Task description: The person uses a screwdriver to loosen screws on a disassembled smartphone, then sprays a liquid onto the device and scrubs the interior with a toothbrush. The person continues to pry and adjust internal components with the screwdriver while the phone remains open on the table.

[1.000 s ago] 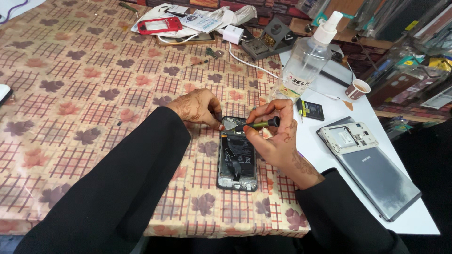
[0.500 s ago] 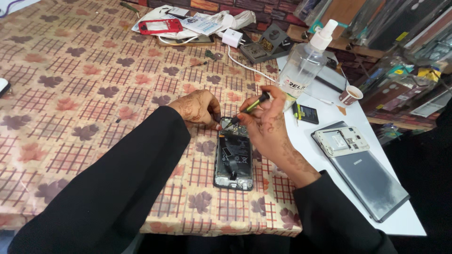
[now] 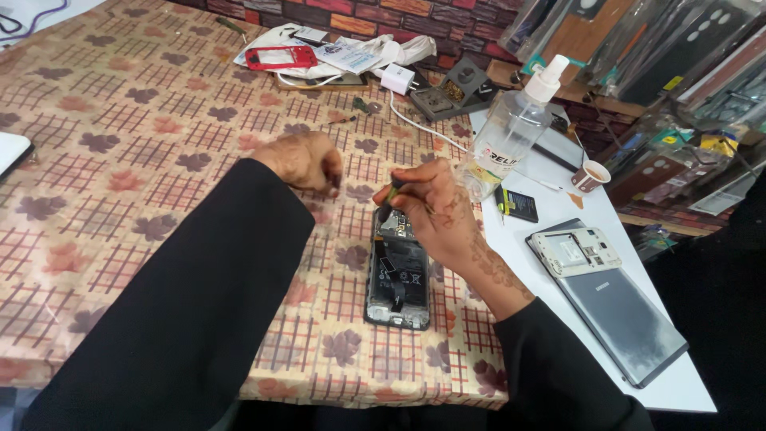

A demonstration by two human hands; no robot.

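Checked tablecloth (image 3: 144, 160) (leaf-patterned) bears opened phone (image 3: 397, 275); right hand (image 3: 435, 209) grips screwdriver (image 3: 389, 199), left hand (image 3: 307, 162) loosely curled, spray bottle (image 3: 511, 132) nearby.

Two hands, the left hand (image 3: 303, 162) and the right hand (image 3: 435, 209), work over one opened phone (image 3: 397, 275) on one patterned tabletop (image 3: 120, 160). Also counted: one screwdriver (image 3: 388, 201), one spray bottle (image 3: 511, 132), one red phone case (image 3: 281, 57), one white charger (image 3: 394, 79), one small paper cup (image 3: 591, 175), one loose battery (image 3: 519, 203), one grey tablet (image 3: 618, 315).
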